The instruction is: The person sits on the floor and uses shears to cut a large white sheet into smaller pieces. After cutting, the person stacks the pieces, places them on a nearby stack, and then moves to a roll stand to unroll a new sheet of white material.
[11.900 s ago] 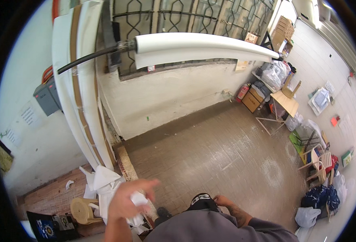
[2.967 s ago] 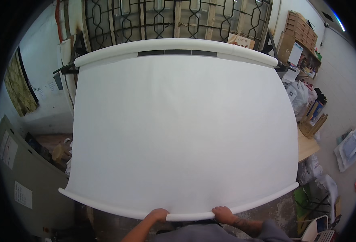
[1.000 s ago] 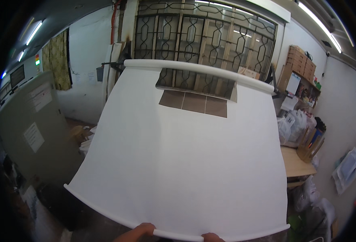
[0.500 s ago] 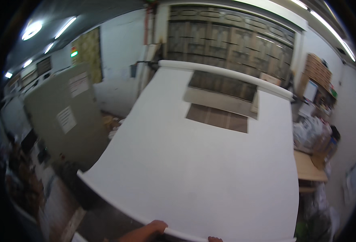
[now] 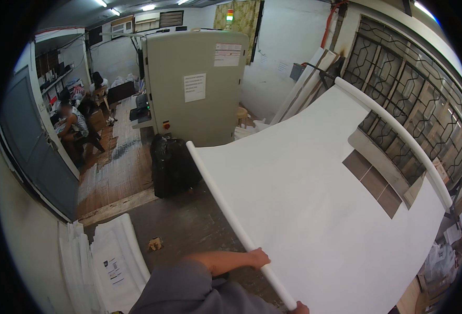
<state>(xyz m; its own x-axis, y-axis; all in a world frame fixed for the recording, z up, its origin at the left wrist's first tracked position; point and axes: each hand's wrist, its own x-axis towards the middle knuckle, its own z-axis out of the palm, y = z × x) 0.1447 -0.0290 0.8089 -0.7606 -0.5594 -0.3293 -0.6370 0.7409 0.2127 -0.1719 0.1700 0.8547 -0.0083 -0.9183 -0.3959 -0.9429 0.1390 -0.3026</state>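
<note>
A large white flexible sheet (image 5: 314, 209) is spread across the centre and right of the frame, hanging from a white roll (image 5: 393, 136) in the upper right, in front of a window with a dark patterned metal grille (image 5: 414, 89). The sheet's lower edge is curled into a long white tube running from centre frame down to the bottom edge. The left hand (image 5: 257, 258) is seen at lower centre with its fingers closed around this curled edge. Only a sliver of the right hand (image 5: 300, 309) is visible at the bottom edge, touching the same curled edge; whether its fingers are closed cannot be told. A tall grey-green metal cabinet (image 5: 197, 83) stands at upper centre, with a black bag (image 5: 171, 165) on the floor before it. Stacked white sheets (image 5: 110, 261) lie at lower left. A seated person (image 5: 74, 123) is visible at far left.
</note>
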